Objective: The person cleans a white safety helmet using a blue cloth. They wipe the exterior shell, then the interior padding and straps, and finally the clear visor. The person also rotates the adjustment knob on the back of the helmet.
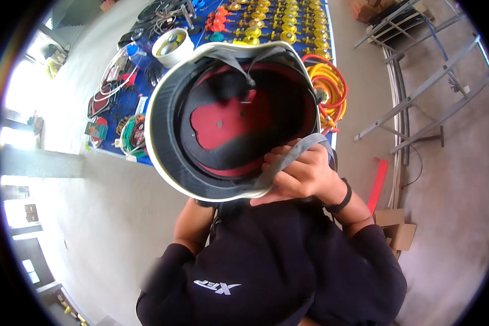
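A hard hat (231,122) with a pale rim fills the upper middle of the view, its hollow inside turned up toward me. Red and black padding (217,124) lines it, and a grey strap (304,148) loops over its near right edge. My right hand (301,171) is closed on that near right rim, fingers curled inward under the strap. Only my left forearm (193,224) shows, running up behind the hat's near left side; the hat hides that hand and its fingers.
Beyond the hat stands a blue-covered table (201,33) bearing rows of yellow valve-like fittings (288,24), a white tape roll (172,47), a blue-capped bottle (137,56) and coiled orange hoses (327,87). A metal ladder (437,89) lies right, near cardboard boxes (401,233).
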A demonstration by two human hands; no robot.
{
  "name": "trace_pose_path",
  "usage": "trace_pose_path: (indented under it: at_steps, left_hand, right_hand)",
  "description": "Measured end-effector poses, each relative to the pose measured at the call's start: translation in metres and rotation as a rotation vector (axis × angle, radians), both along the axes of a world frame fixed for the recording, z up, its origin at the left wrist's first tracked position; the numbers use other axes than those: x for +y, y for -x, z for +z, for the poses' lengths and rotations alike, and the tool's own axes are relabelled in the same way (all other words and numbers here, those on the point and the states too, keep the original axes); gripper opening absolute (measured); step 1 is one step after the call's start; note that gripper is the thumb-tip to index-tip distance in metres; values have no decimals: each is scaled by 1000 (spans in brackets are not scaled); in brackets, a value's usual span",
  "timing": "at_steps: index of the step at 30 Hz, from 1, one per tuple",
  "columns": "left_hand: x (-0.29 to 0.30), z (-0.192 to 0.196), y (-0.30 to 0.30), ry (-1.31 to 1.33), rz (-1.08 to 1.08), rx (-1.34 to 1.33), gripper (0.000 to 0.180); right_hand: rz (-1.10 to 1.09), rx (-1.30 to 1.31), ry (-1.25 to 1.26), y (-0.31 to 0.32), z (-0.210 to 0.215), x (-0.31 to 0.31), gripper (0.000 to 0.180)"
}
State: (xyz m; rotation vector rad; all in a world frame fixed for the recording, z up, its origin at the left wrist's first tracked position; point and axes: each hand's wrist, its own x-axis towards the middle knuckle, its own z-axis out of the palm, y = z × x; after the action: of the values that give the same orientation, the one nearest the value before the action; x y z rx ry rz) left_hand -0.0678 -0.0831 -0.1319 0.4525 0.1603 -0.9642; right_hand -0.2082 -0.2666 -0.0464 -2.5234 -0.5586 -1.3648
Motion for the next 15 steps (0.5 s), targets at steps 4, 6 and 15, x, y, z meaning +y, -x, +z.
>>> trace_pose_path:
  at_steps: [4,6,15]
  left_hand:
    - [17,-22,-4,-17,48,12,93]
    - [28,-28,-2,-35,67,17,92]
    - [44,-41,-1,-60,97,8,88]
  right_hand:
    - [194,76,-79,2,10,9,45]
    - [345,120,-179,6,22,13,41]
    - [262,318,-458,31,75,-26,16]
